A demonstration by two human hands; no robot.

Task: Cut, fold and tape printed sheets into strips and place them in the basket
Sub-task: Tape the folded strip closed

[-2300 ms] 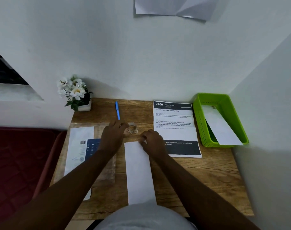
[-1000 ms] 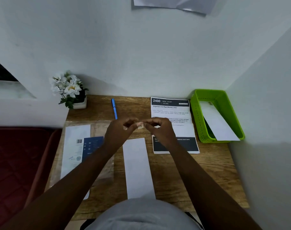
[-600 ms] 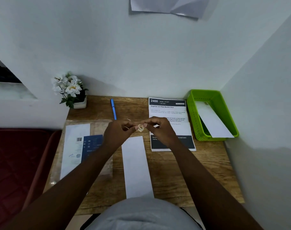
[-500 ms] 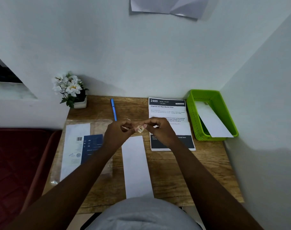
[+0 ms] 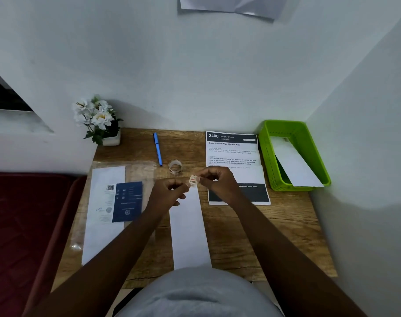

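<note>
A folded white paper strip (image 5: 189, 227) lies lengthwise on the wooden desk (image 5: 275, 225) in front of me. Just above its far end, my left hand (image 5: 169, 193) and my right hand (image 5: 217, 181) pinch a small piece of tape (image 5: 193, 180) between their fingertips. The clear tape roll (image 5: 175, 166) rests on the desk beyond my hands. A printed sheet (image 5: 235, 161) lies to the right, partly under my right hand. At the far right stands the green basket (image 5: 309, 143) with one white strip (image 5: 293, 163) leaning in it.
A blue pen (image 5: 157, 148) lies near the back of the desk. A small pot of white flowers (image 5: 97, 121) sits at the back left corner. A clear sleeve holding white and blue papers (image 5: 112, 207) lies on the left. Walls close in behind and right.
Both hands lifted from the strip's far end and the roll, came together above the desk and drew off a tape piece. The roll now lies free beyond them.
</note>
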